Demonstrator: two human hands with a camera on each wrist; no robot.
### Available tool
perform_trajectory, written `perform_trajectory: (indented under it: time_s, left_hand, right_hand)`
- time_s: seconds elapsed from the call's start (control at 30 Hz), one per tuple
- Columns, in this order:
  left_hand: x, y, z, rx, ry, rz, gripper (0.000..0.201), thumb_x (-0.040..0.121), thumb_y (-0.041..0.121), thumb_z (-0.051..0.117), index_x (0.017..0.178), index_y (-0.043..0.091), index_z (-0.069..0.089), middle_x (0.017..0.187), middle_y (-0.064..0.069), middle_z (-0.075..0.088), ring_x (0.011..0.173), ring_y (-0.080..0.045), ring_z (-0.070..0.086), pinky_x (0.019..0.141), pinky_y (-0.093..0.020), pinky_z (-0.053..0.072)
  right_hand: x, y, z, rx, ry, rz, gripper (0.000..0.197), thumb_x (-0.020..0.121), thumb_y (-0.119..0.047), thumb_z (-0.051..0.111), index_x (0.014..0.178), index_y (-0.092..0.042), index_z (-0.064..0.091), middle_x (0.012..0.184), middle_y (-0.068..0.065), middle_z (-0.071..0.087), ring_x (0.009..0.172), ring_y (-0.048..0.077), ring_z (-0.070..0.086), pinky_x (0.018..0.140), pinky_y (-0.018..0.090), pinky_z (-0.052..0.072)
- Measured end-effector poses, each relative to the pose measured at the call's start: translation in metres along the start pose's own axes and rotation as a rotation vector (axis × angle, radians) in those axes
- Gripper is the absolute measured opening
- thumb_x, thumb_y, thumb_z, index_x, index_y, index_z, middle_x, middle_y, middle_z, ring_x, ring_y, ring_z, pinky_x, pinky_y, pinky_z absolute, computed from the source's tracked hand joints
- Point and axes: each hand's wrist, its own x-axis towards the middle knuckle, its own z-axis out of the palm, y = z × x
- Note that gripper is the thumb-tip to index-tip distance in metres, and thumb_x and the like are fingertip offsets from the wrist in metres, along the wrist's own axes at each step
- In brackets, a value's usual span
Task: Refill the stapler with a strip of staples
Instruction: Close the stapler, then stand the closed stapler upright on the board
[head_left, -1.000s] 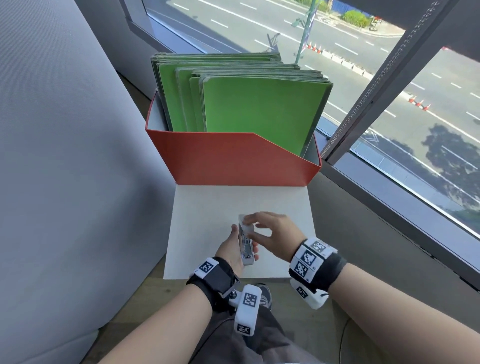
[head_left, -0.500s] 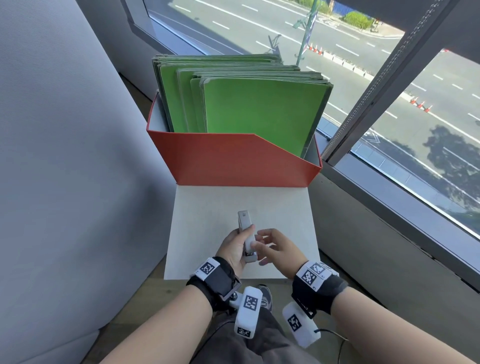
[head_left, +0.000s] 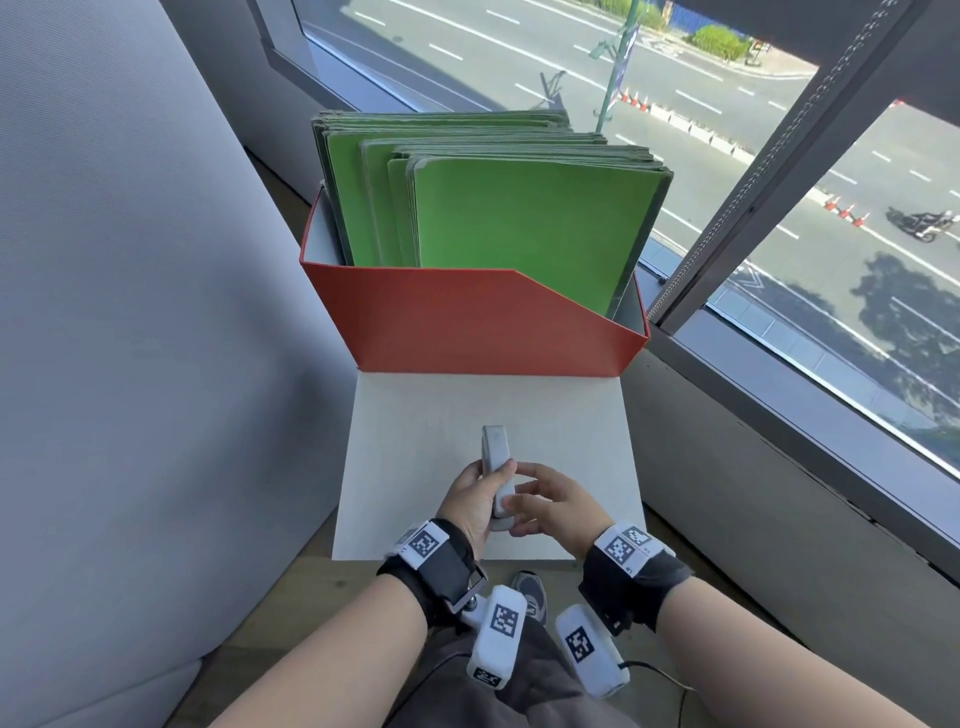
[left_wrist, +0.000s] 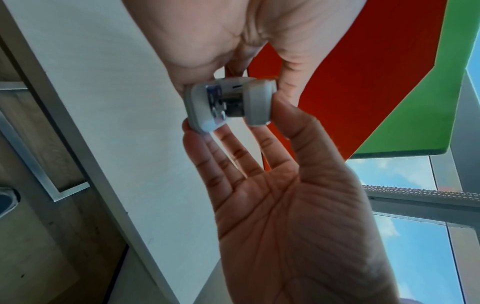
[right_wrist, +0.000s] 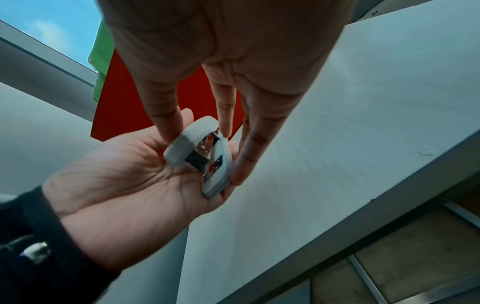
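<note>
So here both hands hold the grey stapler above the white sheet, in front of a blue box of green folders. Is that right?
Not quite: the box is red, not blue, as the head view shows plainly. The rest stands: the left hand and the right hand both hold the grey stapler above the white sheet, and the box holds green folders.

left hand (head_left: 470, 498) gripping, right hand (head_left: 558, 506) pinching
</note>
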Motion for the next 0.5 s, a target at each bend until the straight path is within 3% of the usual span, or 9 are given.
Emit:
perform_trajectory:
  time_s: [0.13, 0.2, 0.27, 0.37, 0.43, 0.5]
  left_hand:
    - [0.003, 0.002, -0.001, 0.199, 0.066, 0.037, 0.039, 0.079, 0.046, 0.059, 0.105, 0.018, 0.065, 0.102, -0.013, 0.069, 0.090, -0.030, 0.067, 0.082, -0.043, 0.056]
    - [0.003, 0.003, -0.001, 0.331, 0.078, 0.051, 0.051, 0.074, 0.055, 0.053, 0.109, 0.021, 0.065, 0.113, -0.015, 0.066, 0.094, -0.028, 0.068, 0.076, -0.038, 0.059]
    - [0.003, 0.007, -0.003, 0.440, 0.085, 0.091, 0.045, 0.082, 0.049, 0.049, 0.110, 0.017, 0.063, 0.112, -0.014, 0.063, 0.090, -0.024, 0.067, 0.065, -0.028, 0.057]
    - [0.001, 0.015, -0.006, 0.602, 0.150, 0.166, 0.035, 0.092, 0.031, 0.045, 0.116, 0.010, 0.058, 0.101, -0.011, 0.058, 0.089, -0.025, 0.062, 0.067, -0.026, 0.054]
    - [0.006, 0.020, -0.013, 0.656, 0.156, 0.200, 0.034, 0.091, 0.031, 0.044, 0.116, 0.013, 0.058, 0.110, -0.014, 0.060, 0.092, -0.026, 0.064, 0.063, -0.021, 0.054]
    - [0.011, 0.029, -0.022, 0.693, 0.157, 0.212, 0.035, 0.088, 0.037, 0.043, 0.112, 0.018, 0.060, 0.114, -0.015, 0.060, 0.094, -0.026, 0.064, 0.073, -0.027, 0.057]
  right_hand:
    - [0.002, -0.002, 0.001, -0.072, 0.025, -0.012, 0.047, 0.081, -0.010, 0.069, 0.125, -0.020, 0.059, 0.109, 0.008, 0.058, 0.085, 0.023, 0.065, 0.081, 0.032, 0.059]
    - [0.003, -0.001, 0.000, -0.102, 0.040, -0.016, 0.049, 0.079, -0.012, 0.071, 0.125, -0.021, 0.059, 0.112, 0.009, 0.060, 0.094, 0.024, 0.066, 0.088, 0.034, 0.057]
    - [0.005, -0.001, 0.001, -0.129, 0.047, -0.011, 0.050, 0.077, -0.011, 0.071, 0.125, -0.021, 0.059, 0.111, 0.009, 0.061, 0.097, 0.022, 0.066, 0.087, 0.028, 0.053]
    - [0.011, -0.007, 0.007, -0.162, 0.035, -0.012, 0.048, 0.077, -0.008, 0.070, 0.122, -0.021, 0.061, 0.111, 0.012, 0.066, 0.097, 0.023, 0.068, 0.082, 0.023, 0.051]
    - [0.019, -0.014, 0.014, -0.191, 0.027, -0.011, 0.048, 0.073, -0.011, 0.070, 0.120, -0.023, 0.063, 0.112, 0.009, 0.067, 0.096, 0.021, 0.069, 0.088, 0.029, 0.053]
    - [0.031, -0.022, 0.023, -0.228, 0.021, -0.020, 0.050, 0.066, -0.019, 0.069, 0.115, -0.026, 0.065, 0.112, 0.003, 0.068, 0.095, 0.020, 0.069, 0.094, 0.039, 0.052]
